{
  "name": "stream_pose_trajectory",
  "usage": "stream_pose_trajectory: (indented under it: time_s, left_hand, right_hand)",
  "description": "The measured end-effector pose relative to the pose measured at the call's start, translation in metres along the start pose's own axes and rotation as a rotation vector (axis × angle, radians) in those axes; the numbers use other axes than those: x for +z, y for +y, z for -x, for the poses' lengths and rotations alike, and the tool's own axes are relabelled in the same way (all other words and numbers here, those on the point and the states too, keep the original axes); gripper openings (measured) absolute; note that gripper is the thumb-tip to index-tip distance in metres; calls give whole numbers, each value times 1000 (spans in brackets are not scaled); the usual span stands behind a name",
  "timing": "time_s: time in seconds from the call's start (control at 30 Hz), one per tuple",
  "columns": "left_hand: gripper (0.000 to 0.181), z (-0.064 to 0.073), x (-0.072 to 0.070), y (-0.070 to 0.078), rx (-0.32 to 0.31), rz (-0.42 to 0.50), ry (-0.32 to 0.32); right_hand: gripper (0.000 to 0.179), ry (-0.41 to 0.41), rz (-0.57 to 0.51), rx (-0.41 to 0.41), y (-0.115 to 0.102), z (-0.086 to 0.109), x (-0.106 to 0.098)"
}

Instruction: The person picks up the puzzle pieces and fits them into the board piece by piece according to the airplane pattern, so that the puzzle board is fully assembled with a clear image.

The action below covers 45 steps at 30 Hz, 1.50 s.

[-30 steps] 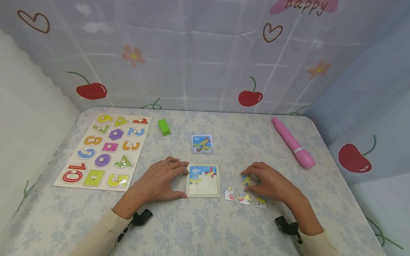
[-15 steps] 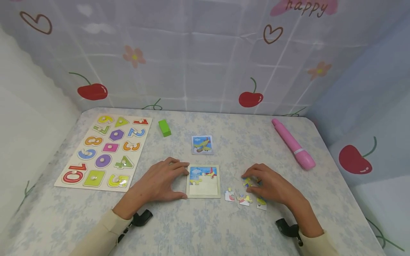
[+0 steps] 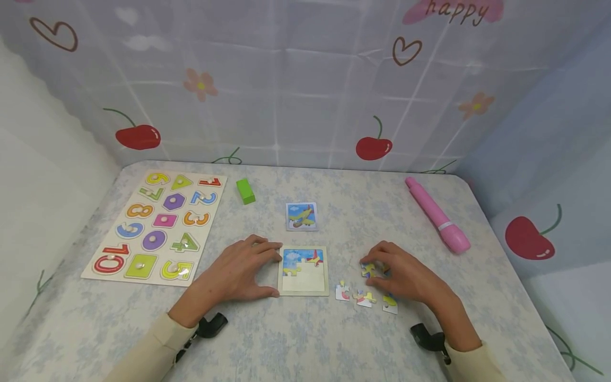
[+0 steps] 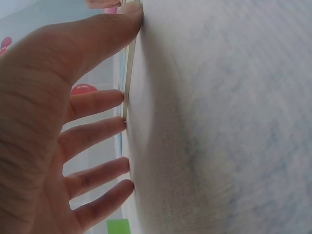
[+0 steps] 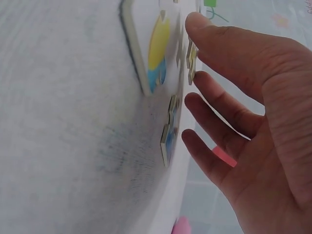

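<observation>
My left hand [image 3: 243, 268] rests beside a small square puzzle tray [image 3: 326, 270], its fairly straight fingers and thumb touching the left edge. In the left wrist view, the fingertips meet the thin edge of that tray [image 4: 129, 73]. Sky pieces and a red tail piece fill the tray's top and left; the rest shows bare backing. My right hand [image 3: 403, 270] pinches a yellow-and-blue jigsaw piece [image 3: 368, 270] between thumb and finger, low over the table. Loose jigsaw pieces lie near it: one [image 3: 341, 291], another [image 3: 365, 298], and a third [image 3: 390, 304]. Another piece [image 5: 168, 134] lies under the right hand.
Behind the tray lies an airplane picture card [image 3: 302, 216]. A green block [image 3: 245, 191] stands farther back. A number-and-shape peg board [image 3: 191, 252] covers the left side; a pink wand-shaped thing [image 3: 434, 212] lies at the right. A printed curtain [image 3: 286, 106] hangs behind the table.
The right hand shifts only very slightly at the jigsaw piece. The left hand, tray and loose pieces stay in place; the head view tilts a little.
</observation>
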<state>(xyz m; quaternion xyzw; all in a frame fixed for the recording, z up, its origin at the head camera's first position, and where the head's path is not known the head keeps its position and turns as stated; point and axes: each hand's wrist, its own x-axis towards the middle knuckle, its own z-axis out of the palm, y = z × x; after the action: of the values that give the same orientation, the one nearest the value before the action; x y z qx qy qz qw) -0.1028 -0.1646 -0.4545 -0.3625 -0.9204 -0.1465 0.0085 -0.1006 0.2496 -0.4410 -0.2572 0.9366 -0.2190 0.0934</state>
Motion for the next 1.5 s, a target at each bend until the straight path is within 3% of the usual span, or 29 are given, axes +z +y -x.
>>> stream_pose_trajectory:
  time_s: [0.53,0.93,1.5]
  left_hand:
    - [70,0,1,-1,2,0,1]
    - [70,0,0,0,-2,-7,3]
    - [70,0,0,1,-19,0,-12]
  right_hand:
    - [39,24,-3,-55,-8,-9,2]
    - [41,26,22,-121,-27,-27,-2]
    - [42,-26,46,-190,-52,-49,2]
